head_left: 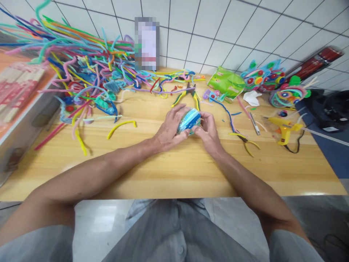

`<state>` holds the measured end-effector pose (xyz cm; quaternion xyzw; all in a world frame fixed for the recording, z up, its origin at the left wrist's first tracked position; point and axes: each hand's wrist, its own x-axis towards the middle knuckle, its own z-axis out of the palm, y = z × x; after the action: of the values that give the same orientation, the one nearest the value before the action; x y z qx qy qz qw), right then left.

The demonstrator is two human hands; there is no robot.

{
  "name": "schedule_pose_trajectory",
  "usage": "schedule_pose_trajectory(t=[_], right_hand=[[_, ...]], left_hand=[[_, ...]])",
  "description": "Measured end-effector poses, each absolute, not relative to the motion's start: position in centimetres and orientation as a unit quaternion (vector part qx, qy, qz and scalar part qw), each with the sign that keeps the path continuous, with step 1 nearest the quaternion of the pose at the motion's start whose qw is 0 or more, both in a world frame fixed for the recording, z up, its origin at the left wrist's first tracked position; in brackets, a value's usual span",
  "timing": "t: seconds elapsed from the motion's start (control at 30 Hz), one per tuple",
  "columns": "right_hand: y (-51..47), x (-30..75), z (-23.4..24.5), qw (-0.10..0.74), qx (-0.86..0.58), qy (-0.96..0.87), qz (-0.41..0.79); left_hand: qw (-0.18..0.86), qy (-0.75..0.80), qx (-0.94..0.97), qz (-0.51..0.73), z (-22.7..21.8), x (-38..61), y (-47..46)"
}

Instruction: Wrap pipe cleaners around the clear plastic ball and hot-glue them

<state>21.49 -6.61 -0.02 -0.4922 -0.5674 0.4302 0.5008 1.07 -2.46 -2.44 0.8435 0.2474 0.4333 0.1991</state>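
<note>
Both of my hands hold a rounded blue and light-blue striped craft piece (190, 120) over the middle of the wooden table (163, 171). My left hand (174, 125) wraps its left side, fingers over the far edge and thumb along the near edge. On the other side my right hand (206, 131) grips it, with the thumb pressed at its near edge. The underside is hidden by the hands. Just beyond them lie pliers (187, 95) with yellow and green handles. A bent yellow pipe cleaner (121, 127) rests to the left of my left hand.
A large heap of coloured pipe cleaners (95, 72) fills the back left, beside a box (29, 120). At right are a yellow glue gun (283, 129), small pliers (245, 140) and a pen-like tool (254, 123). Decorated colourful figures (289, 95) and a green packet (227, 83) stand behind.
</note>
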Motion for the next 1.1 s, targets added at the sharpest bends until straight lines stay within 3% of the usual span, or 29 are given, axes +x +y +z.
schedule_pose_trajectory(t=[1.1], right_hand=[[-6.7, 20.9, -0.4, 0.509, -0.495, -0.549, 0.441]], left_hand=[[0.2, 0.213, 0.875, 0.386, -1.9, -0.2, -2.1]])
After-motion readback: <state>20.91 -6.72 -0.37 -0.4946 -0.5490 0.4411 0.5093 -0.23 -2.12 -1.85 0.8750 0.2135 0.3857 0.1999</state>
